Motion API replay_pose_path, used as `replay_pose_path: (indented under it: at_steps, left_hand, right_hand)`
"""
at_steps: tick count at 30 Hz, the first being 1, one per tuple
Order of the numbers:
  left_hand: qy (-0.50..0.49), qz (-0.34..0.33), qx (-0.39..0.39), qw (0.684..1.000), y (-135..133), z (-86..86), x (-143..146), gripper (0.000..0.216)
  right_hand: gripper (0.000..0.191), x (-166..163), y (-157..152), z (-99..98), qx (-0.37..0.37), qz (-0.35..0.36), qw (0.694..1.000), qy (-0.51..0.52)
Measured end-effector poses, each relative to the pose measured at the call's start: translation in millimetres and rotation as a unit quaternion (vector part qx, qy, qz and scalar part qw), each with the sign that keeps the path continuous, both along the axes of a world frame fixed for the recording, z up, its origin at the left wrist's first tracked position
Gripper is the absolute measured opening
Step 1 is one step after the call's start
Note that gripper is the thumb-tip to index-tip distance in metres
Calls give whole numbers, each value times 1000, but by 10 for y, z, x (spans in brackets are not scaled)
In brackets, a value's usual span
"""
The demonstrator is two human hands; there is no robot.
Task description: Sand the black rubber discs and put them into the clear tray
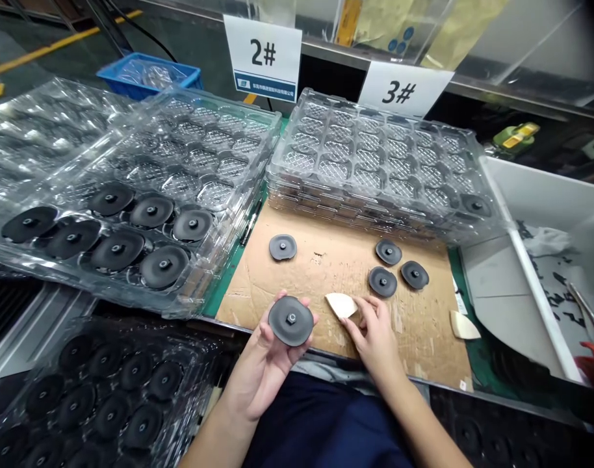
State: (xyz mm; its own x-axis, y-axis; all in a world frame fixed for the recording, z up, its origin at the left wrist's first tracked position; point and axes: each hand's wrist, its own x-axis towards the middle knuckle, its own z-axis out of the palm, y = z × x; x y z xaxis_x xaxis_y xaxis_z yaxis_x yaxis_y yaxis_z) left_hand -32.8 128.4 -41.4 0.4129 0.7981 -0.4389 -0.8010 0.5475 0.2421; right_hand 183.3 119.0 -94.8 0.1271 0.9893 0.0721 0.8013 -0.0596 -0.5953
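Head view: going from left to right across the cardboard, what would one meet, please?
black disc held in the left hand → white wedge → cluster of three black discs → white scrap

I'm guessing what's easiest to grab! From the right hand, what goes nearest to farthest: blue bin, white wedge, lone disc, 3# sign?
From the right hand:
1. white wedge, at its fingertips.
2. lone disc, left on the cardboard.
3. 3# sign, at the back.
4. blue bin, far back left.
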Motion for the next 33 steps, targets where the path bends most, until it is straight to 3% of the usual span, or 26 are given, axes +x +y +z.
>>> replay_pose_path:
  at_steps: [3,9,14,16,20,24,28,33]
  left_hand:
    - [-1,-1,10,1000,-1,14,-25,51]
    - [28,-14,24,999,-24,100,4,46]
    - [71,-9,19,997,-41,155,28,49]
    - [80,-19,15,996,-54,164,74,50]
    - [101,-44,20,994,-122,229,285,54]
    - [105,-85,27,990,-189,354,474,51]
    - [121,-80,53,988,-221,445,565,50]
    - [143,-83,75,983,-252,487,554,53]
  right_hand:
    - [35,-93,31,13,-1,32,999,16]
    - [35,-268,58,214,-12,185,982,42]
    - [31,-252,-166,292,-3,194,979,66]
    - [29,-198,-175,445,0,170,982,77]
    - [36,-215,-118,989,71,118,980,145]
    - [34,-360,-174,1350,175,227,950,126]
    - [27,-378,-164,1401,165,230,954,98]
    - [28,-323,-242,1353,239,202,942,116]
